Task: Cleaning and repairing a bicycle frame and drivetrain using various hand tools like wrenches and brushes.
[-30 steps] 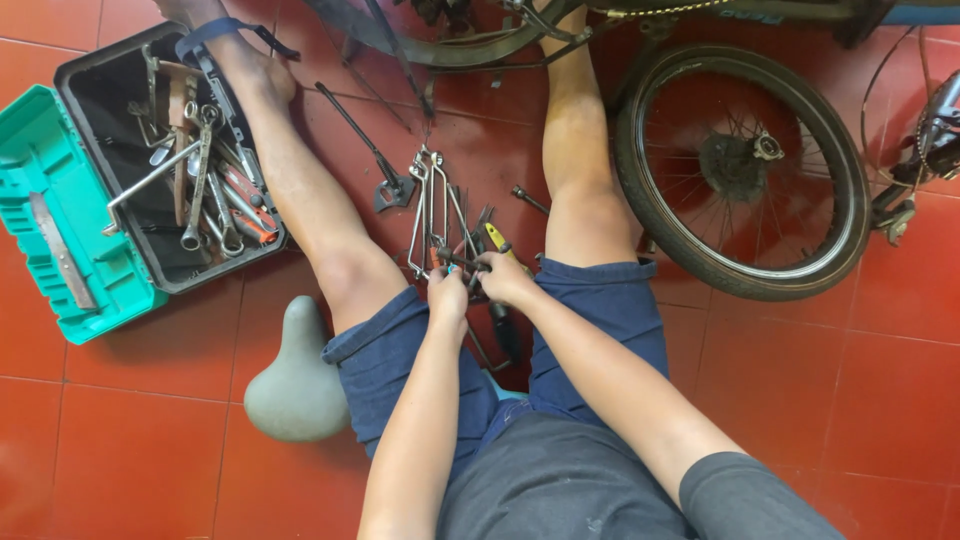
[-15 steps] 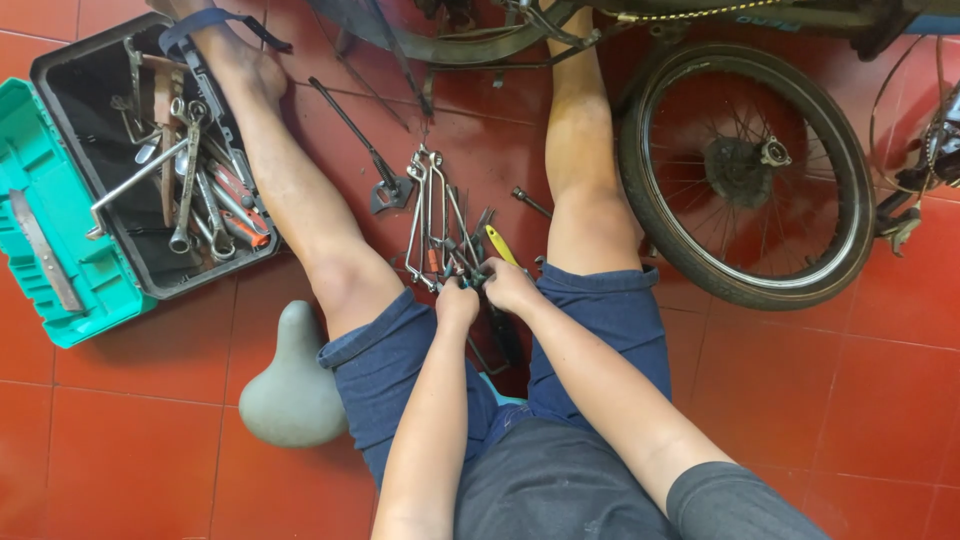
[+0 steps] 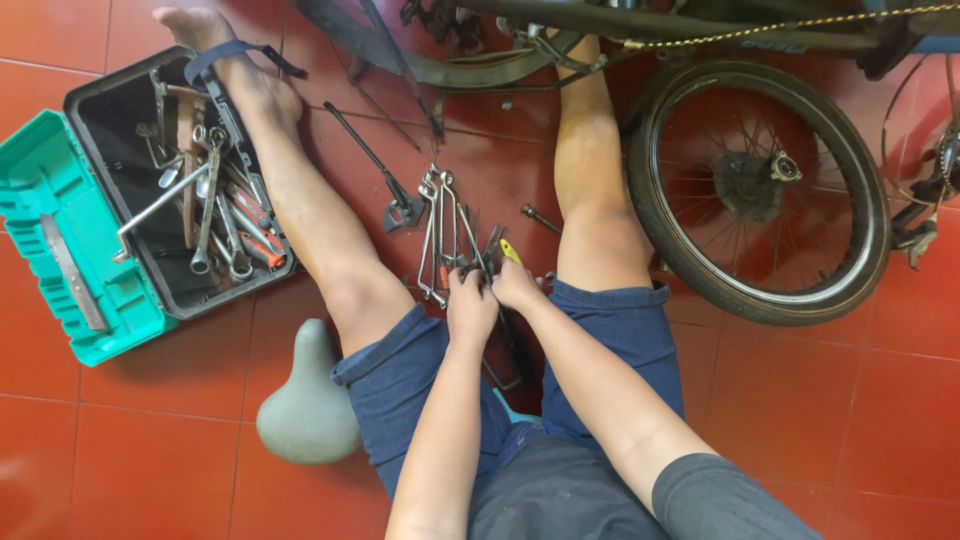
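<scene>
1. Hands meet at the centre of the frame, between the seated person's knees: the left hand (image 3: 470, 305) and the right hand (image 3: 516, 287) are drawn close together, fingers curled around a small tool with a yellow handle (image 3: 510, 250); which fingers actually pinch it I cannot tell.
2. Just above the hands, a bunch of long spanners (image 3: 440, 225) lies on the red tiled floor (image 3: 150, 400), their lower ends reaching to the left hand's fingers.
3. A dark rod with a flat end (image 3: 380, 180) lies slantwise beside the spanners, nearer the leg on the left of the frame.
4. At the left edge sits an open toolbox (image 3: 60, 230), green lid thrown back, black tray packed with wrenches; one foot rests by its upper corner.
5. A grey bicycle saddle (image 3: 310, 410) lies on the floor at lower left, touching the blue shorts.
6. A loose bicycle wheel (image 3: 860, 200) lies flat at upper right, against the other leg, with the bicycle frame (image 3: 700, 20) across the top edge.
</scene>
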